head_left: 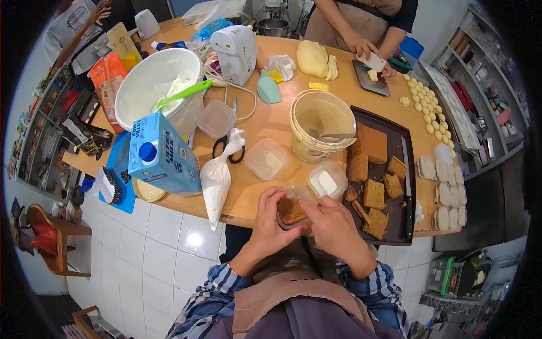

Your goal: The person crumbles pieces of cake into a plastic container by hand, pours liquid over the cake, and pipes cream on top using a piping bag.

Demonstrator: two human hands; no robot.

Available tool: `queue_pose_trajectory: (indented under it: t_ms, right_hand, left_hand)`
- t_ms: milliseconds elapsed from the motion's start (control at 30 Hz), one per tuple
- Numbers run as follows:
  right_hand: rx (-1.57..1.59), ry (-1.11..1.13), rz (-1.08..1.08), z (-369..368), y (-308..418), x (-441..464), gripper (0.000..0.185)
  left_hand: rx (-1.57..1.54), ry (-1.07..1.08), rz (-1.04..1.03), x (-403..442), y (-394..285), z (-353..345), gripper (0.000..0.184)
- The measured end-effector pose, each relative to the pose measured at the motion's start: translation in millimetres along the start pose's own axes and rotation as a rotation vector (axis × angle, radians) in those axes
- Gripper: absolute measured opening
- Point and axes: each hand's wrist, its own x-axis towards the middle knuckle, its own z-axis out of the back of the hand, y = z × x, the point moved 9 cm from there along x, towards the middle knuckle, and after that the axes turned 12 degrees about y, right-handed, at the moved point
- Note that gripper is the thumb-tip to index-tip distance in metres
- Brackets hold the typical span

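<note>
My left hand (264,223) is wrapped around a small clear plastic cup (298,193) near the table's front edge. Inside the cup sits a piece of brown cake (291,211). My right hand (339,226) reaches over the cup's right side, its fingers bent and pressed on the cake; the fingertips are partly hidden. Just beyond are a clear container with a white block (326,184) and another clear container (266,160). To the right, a dark baking tray (398,229) carries cut brown cake (372,144), several loose pieces and a knife (409,217).
A piping bag (220,186) hangs over the table edge beside black-handled scissors (236,148). Behind stand a milk carton (164,152), a white bowl (127,99) with a green spatula (183,94), and a cream-coloured tub (299,121). Across the table, a co-worker's hands (364,48) work over a scale (370,82) near dough balls (429,107).
</note>
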Motion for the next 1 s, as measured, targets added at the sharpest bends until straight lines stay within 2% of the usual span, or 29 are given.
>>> queue_pose_trajectory:
  t_ms: [267,367,433,533,633,733,767,833,967,1000]
  right_hand:
    - [-0.039,-0.015,0.072,-3.2,2.4,-1.6,0.037]
    - [-0.073,-0.089,0.191,-1.7,10.9,-4.3,0.024]
    - [-0.075,-0.19,0.243,4.2,18.8,-9.5,0.023]
    - [-0.066,-0.322,0.293,13.1,31.7,-18.8,0.023]
    - [-0.021,-0.438,0.312,20.7,44.5,-28.7,0.024]
    - [-0.016,-0.536,0.299,20.6,54.2,-32.6,0.025]
    - [-0.021,-0.565,0.289,19.7,57.1,-33.8,0.026]
    - [-0.022,-0.524,0.251,10.8,57.4,-29.3,0.025]
    - [-0.002,-0.45,0.199,7.1,53.9,-26.6,0.03]
    - [0.016,-0.44,0.188,7.7,51.9,-27.4,0.032]
  left_hand:
    - [-0.091,0.025,0.011,0.9,4.7,-1.4,0.075]
    - [-0.155,0.062,0.038,1.3,8.9,0.9,0.076]
    - [-0.233,0.092,0.044,-0.1,12.7,2.7,0.075]
    - [-0.793,-0.008,0.069,-7.8,17.8,3.6,0.082]
    - [-0.876,-0.068,-0.078,-6.1,7.3,13.4,0.076]
    - [-1.31,-0.152,0.093,-10.1,37.4,-17.7,0.072]
    - [-1.447,-0.113,0.094,-10.5,33.8,-29.2,0.073]
    - [-1.723,-0.028,0.096,-9.5,23.9,-48.1,0.081]
    - [-1.867,-0.031,0.277,-6.2,39.2,-56.6,0.082]
    - [-1.934,0.008,0.271,-4.5,34.9,-58.0,0.081]
